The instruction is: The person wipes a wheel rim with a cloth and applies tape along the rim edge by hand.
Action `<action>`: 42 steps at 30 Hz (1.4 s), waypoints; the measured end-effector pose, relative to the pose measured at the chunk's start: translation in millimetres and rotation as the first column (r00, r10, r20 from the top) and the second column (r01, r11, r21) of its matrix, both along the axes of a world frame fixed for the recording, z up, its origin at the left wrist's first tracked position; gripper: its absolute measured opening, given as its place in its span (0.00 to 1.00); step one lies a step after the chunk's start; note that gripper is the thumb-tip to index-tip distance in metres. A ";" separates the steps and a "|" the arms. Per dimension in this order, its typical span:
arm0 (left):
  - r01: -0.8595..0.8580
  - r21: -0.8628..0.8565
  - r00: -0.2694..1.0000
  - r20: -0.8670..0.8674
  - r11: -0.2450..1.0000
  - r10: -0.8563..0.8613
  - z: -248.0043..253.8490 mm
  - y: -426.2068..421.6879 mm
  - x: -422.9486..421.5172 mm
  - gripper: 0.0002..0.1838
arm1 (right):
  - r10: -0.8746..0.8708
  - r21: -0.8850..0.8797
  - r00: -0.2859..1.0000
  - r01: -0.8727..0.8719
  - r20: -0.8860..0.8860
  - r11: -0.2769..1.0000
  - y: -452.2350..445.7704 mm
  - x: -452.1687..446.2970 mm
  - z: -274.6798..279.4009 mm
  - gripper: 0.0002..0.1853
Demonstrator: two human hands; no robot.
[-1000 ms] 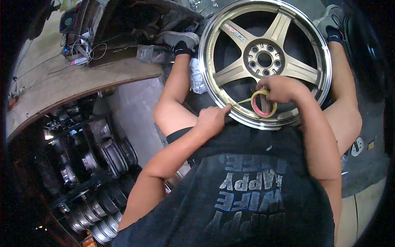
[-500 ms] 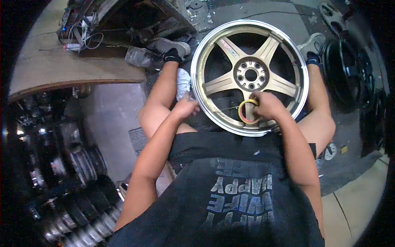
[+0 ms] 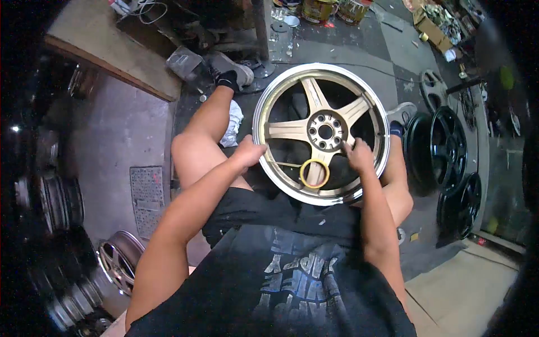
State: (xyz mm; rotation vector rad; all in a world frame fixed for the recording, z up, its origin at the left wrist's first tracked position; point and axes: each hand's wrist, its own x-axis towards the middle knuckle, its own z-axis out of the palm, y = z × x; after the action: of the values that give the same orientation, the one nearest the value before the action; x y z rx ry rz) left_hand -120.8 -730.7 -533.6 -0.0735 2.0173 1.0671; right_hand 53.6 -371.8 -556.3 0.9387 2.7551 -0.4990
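Observation:
A bronze five-spoke wheel rim (image 3: 318, 105) with a polished lip lies between the person's legs. On its lower spoke rests a roll of yellow tape (image 3: 303, 174), and a short strip runs from it to the rim's lower left inner edge. My left hand (image 3: 249, 153) is closed on the rim's left edge. My right hand (image 3: 359, 154) is at a lower right spoke near the hub, its fingers bent against the spoke, apart from the tape roll.
Dark wheels (image 3: 448, 150) stand at the right. More rims (image 3: 120, 261) are at the lower left. A wooden bench (image 3: 112, 64) is at the upper left, tins (image 3: 319, 11) at the top, and a white cloth (image 3: 232, 124) beside the left leg.
The view has swung right. The wheel has turned counter-clockwise. My right hand has let go of the tape roll, which now rests on the spoke. My left hand has taken the rim's left edge.

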 end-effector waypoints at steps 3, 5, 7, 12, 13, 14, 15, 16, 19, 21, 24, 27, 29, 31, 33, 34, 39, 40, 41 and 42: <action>-0.063 0.036 0.914 -0.400 0.997 0.072 -22.9 8.0 -32.5 0.27 | -0.090 -0.102 0.993 0.098 0.078 0.990 -27.6 14.0 2.9 0.41; -0.118 0.128 0.907 -0.390 0.985 0.160 -28.0 16.1 -59.3 0.27 | -0.153 -0.218 0.982 0.175 0.114 0.960 -39.9 17.3 3.8 0.42; -0.128 0.166 0.887 -0.421 0.978 0.187 -8.0 15.6 -65.0 0.26 | -0.081 -0.043 0.993 0.078 -0.083 0.996 -68.9 26.2 18.0 0.41; 0.364 -0.361 0.575 -0.638 0.859 -0.512 77.0 19.3 -54.2 0.30 | 0.052 -0.291 0.950 -0.146 -0.308 0.945 -108.0 -6.4 62.0 0.35; 0.412 -0.530 0.448 -0.590 0.741 -0.671 70.4 16.4 -49.6 0.30 | 0.074 -0.271 0.971 -0.135 -0.227 0.953 -118.7 -13.0 70.3 0.34; 0.412 -0.547 0.440 -0.581 0.729 -0.685 69.1 15.9 -43.4 0.30 | 0.131 -0.279 0.990 -0.141 -0.055 0.950 -123.9 -19.4 75.4 0.32; 0.466 -0.654 0.365 -0.471 0.596 -0.803 68.1 15.7 -36.3 0.29 | 0.155 -0.265 0.986 -0.167 -0.065 0.950 -127.8 -16.9 72.0 0.29; 0.508 -0.739 0.286 -0.339 0.442 -0.896 67.2 16.1 -34.2 0.28 | 0.180 -0.255 0.981 -0.192 -0.073 0.948 -131.2 -17.6 67.6 0.26; 0.506 -0.787 0.177 -0.307 0.354 -0.935 59.9 15.2 -42.3 0.25 | 0.236 -0.255 0.961 -0.267 -0.147 0.929 -126.8 -25.7 48.7 0.18; 0.492 -0.815 0.103 -0.296 0.308 -0.950 54.8 17.9 -43.0 0.21 | 0.189 -0.355 0.958 -0.257 -0.216 0.899 -121.9 -27.0 57.6 0.18; 0.499 -0.827 0.085 -0.251 0.259 -0.964 54.7 24.6 -44.6 0.20 | -0.015 -0.543 0.940 -0.184 -0.341 0.820 -118.5 -28.9 60.3 0.18; 0.520 -0.837 0.081 -0.151 0.171 -0.985 60.4 34.4 -46.4 0.21 | -0.004 -0.648 0.949 -0.212 -0.315 0.732 -105.4 -15.7 86.1 0.19; 0.530 -0.831 0.070 -0.158 0.171 -0.985 61.3 32.8 -48.0 0.22 | 0.425 -0.631 0.896 -0.406 -0.132 0.661 -87.4 12.0 118.3 0.23; 0.547 -0.822 0.051 -0.161 0.162 -0.986 59.0 30.8 -51.4 0.23 | 0.640 -0.645 0.767 -0.505 -0.030 0.574 -75.6 45.0 139.2 0.25; 0.559 -0.808 0.032 -0.201 0.184 -0.979 56.2 30.1 -51.8 0.27 | 0.484 -0.714 0.866 -0.417 -0.124 0.562 -72.5 67.1 144.7 0.27; 0.572 -0.804 0.023 -0.182 0.162 -0.983 53.5 32.0 -55.1 0.27 | 0.471 -0.730 0.874 -0.400 -0.122 0.554 -69.5 70.8 136.3 0.27; 0.601 -0.793 0.143 -0.016 0.099 -0.990 73.7 58.5 -79.7 0.37 | 0.238 -0.693 0.928 -0.372 -0.286 0.617 -50.8 67.6 118.1 0.23; 0.598 -0.799 0.088 -0.024 0.072 -0.996 79.5 63.2 -80.9 0.39 | 0.175 -0.689 0.931 -0.357 -0.322 0.631 -46.5 64.9 118.0 0.22; 0.568 -0.823 0.054 0.064 -0.022 -0.996 71.9 60.9 -87.3 0.39 | 0.167 -0.702 0.933 -0.350 -0.317 0.620 -39.0 61.6 121.2 0.22; 0.572 -0.819 0.052 0.076 -0.033 -0.996 73.9 64.9 -85.6 0.39 | 0.089 -0.729 0.943 -0.305 -0.320 0.613 -30.0 57.6 125.6 0.22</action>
State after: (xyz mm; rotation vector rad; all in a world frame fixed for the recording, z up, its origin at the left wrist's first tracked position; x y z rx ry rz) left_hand -206.4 -665.7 -459.7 1.2266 2.1446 -0.7277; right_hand 111.2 -401.8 -430.7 0.3429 2.3423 -1.6797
